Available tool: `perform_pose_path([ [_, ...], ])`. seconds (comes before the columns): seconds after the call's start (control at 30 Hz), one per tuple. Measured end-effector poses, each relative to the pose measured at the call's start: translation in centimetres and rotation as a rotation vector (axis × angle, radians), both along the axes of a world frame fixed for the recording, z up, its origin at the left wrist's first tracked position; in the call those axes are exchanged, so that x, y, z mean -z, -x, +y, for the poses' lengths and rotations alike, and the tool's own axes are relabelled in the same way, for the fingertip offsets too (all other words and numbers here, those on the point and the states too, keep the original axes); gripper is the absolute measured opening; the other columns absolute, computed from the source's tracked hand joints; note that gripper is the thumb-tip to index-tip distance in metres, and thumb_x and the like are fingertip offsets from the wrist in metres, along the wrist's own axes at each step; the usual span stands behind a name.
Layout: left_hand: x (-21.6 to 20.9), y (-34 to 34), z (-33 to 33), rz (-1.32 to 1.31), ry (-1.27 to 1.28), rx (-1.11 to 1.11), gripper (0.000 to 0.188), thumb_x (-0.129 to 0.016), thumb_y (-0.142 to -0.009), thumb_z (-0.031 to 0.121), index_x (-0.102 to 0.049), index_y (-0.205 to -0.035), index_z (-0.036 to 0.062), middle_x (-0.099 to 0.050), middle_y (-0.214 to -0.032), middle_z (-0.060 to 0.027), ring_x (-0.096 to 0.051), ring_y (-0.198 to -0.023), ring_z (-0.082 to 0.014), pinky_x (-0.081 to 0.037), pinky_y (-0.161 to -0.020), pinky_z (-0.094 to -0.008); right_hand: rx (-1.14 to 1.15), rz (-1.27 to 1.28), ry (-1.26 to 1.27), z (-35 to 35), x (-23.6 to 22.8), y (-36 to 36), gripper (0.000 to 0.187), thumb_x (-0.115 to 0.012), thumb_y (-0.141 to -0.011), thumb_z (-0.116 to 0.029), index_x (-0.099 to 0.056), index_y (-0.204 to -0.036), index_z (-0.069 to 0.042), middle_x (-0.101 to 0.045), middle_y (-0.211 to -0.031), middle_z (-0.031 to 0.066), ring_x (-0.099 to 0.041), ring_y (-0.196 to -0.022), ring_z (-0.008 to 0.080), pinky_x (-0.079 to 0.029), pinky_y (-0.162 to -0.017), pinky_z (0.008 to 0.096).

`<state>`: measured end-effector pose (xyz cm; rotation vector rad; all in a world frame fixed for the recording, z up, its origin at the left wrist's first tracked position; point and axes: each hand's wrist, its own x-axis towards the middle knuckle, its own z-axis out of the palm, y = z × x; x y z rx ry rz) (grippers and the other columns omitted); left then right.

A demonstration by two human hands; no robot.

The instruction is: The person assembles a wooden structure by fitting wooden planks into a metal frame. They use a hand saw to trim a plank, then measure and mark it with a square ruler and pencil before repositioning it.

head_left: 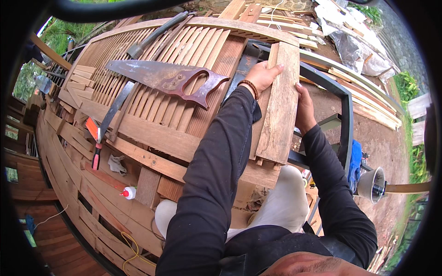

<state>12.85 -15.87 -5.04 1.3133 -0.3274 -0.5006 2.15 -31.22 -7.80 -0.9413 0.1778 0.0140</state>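
Observation:
A pale wooden board lies lengthwise across the right end of a slatted wooden panel, with small tenon-like stubs at its near end. My left hand grips the board's far left side, its thumb laid over the top. On the opposite edge, my right hand is closed against the board, and its fingers are partly hidden. A handsaw with a brown wooden handle rests on the slats, left of my left hand. Under my left forearm, the panel's near rail is partly covered.
A black metal frame stands right of the board. Left lie a long grey-handled tool, a curved blade and a red-and-black-handled tool. A white bottle with a red cap sits nearer me. Timber strips lie on the ground.

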Motion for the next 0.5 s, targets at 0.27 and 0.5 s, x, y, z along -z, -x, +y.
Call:
perform_pose_path([
  [0.27,0.7,-0.5,-0.8,-0.143,-0.081,-0.08,0.05,-0.071,-0.097,0.032,-0.064,-0.126,-0.008,-0.073,-0.113,-0.016,-0.071,-0.099,-0.0203,-0.056,-0.087,-0.0331,0.045,0.004,0.077,0.2,0.0,-0.1,0.055,-0.053,-0.102,-0.035,-0.048,-0.14,0.005,-0.064,-0.129,0.0192,-0.067,-0.114,0.0264,-0.052,-0.101,0.0395],
  [0.5,1.9,-1.5,-1.3,-0.164,-0.074,-0.104,0.047,-0.072,-0.097,0.031,-0.066,-0.124,-0.0069,-0.073,-0.114,-0.0129,-0.07,-0.099,-0.0166,-0.055,-0.087,-0.032,0.003,-0.003,-0.046,1.5,-0.2,1.5,0.055,-0.054,-0.103,-0.035,-0.047,-0.143,0.001,-0.065,-0.126,0.0165,-0.067,-0.111,0.0243,-0.054,-0.098,0.0376],
])
